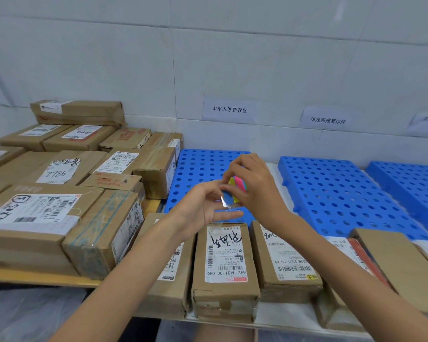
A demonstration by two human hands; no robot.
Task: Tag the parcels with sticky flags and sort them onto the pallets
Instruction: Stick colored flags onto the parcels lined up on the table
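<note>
Nearest the camera, a row of brown parcels [225,257] is laid along the table's front edge. No flag can be seen on any of them, so the tagging is judged to be barely begun. Just above and beyond them, the sticky flags [235,187], a small multicoloured pad, are gripped in the curled fingers of the right hand [255,191]. A flag at the pad's edge appears to be pinched between thumb and forefinger of the left hand [198,211], whose other fingers are left loosely straight. Two flags could be peeled together, or the thin strip could curl and stick to a finger, if it is pulled too quickly. A wrong colour could also be taken, and a parcel would then be sent to the wrong pallet. Farther off, the blue pallets [331,191] lie below the paper wall signs [229,109]. The piled boxes [59,193] at the left could be mistaken for sorted ones.
</note>
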